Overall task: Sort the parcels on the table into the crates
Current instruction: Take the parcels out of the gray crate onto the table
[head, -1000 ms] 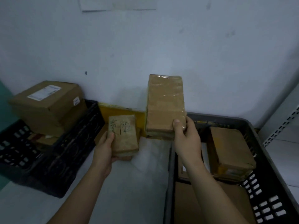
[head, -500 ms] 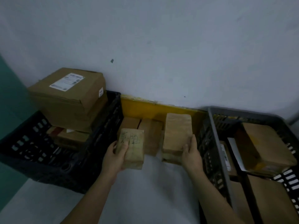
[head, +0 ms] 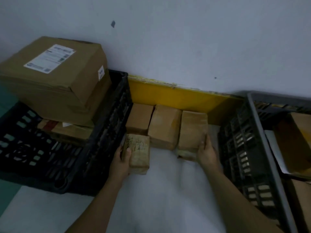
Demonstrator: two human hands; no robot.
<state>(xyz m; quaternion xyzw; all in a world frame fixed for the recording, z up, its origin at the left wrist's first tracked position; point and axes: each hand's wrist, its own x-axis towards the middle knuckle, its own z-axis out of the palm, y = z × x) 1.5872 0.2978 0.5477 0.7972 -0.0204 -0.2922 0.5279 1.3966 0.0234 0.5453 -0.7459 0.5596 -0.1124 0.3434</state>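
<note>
Gripping parcels: left hand (head: pixel 120 163); right hand (head: pixel 207 153).

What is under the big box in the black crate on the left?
Under the big box in the black crate lie flatter brown parcels, one with a red patch. How many there are and what is deeper cannot be seen; the box covers them.
</note>
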